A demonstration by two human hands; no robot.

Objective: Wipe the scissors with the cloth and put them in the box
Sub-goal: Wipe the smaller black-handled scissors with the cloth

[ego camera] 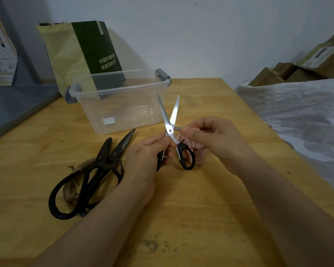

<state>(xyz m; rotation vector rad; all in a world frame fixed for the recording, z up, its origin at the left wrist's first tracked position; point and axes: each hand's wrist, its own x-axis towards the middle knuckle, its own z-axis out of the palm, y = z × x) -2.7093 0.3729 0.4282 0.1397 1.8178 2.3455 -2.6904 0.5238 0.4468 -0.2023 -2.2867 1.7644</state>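
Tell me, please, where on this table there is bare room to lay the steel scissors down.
Bare wood: the table's near part between the forearms, and the strip from the right hand to the white plastic bag, reaching back beside the clear box. Crowded: the left, where dark scissors lie piled beside the left hand.

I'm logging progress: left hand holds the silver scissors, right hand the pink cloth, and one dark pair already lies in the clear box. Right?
No: the head view shows no scissors in the clear box; both dark pairs lie on the table. The left hand holds the silver scissors, the right hand the pink cloth.
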